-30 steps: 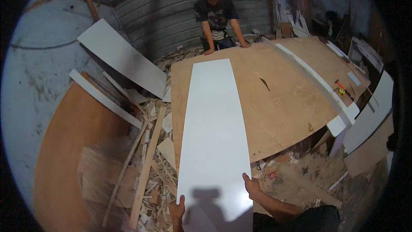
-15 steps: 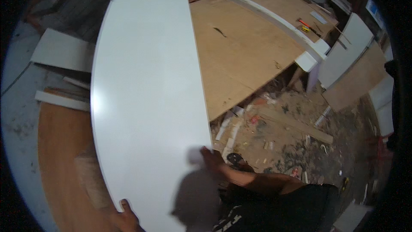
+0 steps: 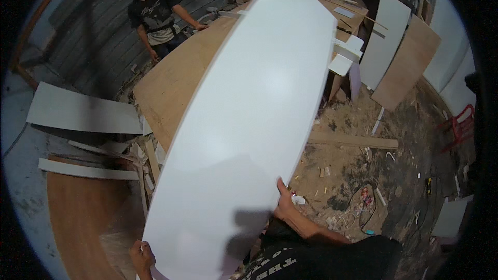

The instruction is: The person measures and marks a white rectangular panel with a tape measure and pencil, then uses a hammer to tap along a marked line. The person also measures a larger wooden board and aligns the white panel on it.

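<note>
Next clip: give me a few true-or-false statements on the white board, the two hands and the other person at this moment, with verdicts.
1. Both hands grip the white board. True: the left hand holds its near corner, the right hand its right edge.
2. The board lies flat on the workbench. False: it is lifted and tilted above it.
3. Another person stands at the far end of the workbench. True.
4. That person holds the board's far end. False: their hands are at the workbench, apart from the board.
5. The floor on the right is swept clean. False: scraps, a plank and debris lie there.
</note>
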`<state>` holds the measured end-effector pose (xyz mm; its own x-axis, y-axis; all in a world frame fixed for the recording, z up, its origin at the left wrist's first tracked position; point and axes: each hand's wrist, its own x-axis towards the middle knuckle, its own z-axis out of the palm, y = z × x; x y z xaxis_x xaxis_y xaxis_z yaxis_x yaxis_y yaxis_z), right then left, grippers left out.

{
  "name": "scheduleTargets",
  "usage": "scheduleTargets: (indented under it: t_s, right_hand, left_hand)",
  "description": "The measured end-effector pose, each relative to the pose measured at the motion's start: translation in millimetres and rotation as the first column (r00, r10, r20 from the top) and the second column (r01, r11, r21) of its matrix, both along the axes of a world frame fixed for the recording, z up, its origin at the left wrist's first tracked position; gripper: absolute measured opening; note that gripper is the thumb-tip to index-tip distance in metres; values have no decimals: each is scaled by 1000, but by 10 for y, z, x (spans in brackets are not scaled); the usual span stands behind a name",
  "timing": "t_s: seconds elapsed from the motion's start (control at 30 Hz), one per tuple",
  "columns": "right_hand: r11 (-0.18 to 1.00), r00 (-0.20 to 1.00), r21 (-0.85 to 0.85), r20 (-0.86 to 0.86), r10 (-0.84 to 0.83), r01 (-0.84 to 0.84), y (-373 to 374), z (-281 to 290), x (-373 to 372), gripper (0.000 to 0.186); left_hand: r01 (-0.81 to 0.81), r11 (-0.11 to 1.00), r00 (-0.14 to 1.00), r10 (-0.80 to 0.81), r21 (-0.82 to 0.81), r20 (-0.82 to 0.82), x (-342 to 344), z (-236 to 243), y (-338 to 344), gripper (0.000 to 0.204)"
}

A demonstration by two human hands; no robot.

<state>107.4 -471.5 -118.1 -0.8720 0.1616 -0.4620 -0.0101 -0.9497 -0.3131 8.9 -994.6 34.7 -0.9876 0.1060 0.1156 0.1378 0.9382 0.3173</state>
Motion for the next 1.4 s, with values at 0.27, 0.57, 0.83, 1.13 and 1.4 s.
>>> scheduleTargets:
  t_s: [0.27,0.57,0.83,1.13,1.4]
  right_hand:
    - [995,988,6,118,-100,100,140,-140,305,62]
    - [876,915,466,285,-285,127,41,-482,-553,57]
    - [722,860,651,206,-467,236,-331,-499,-1161,42]
    - [829,755,545,488,-438,128,-403,-572,-1365,53]
    - [906,824,397,556,-111,-145,-319,40,-1461,63]
  left_hand:
    - [241,967,938,-210,-83,277,-1603,-837,772,41]
    - [384,917,865,-397,107,307,-2818,-1555,1072,43]
    - [281,951,913,-222,-132,343,-3253,-2108,898,65]
    - [414,900,838,-436,140,327,-2514,-1498,1061,81]
    - [640,726,762,-559,-251,328,-586,-1145,2417,102]
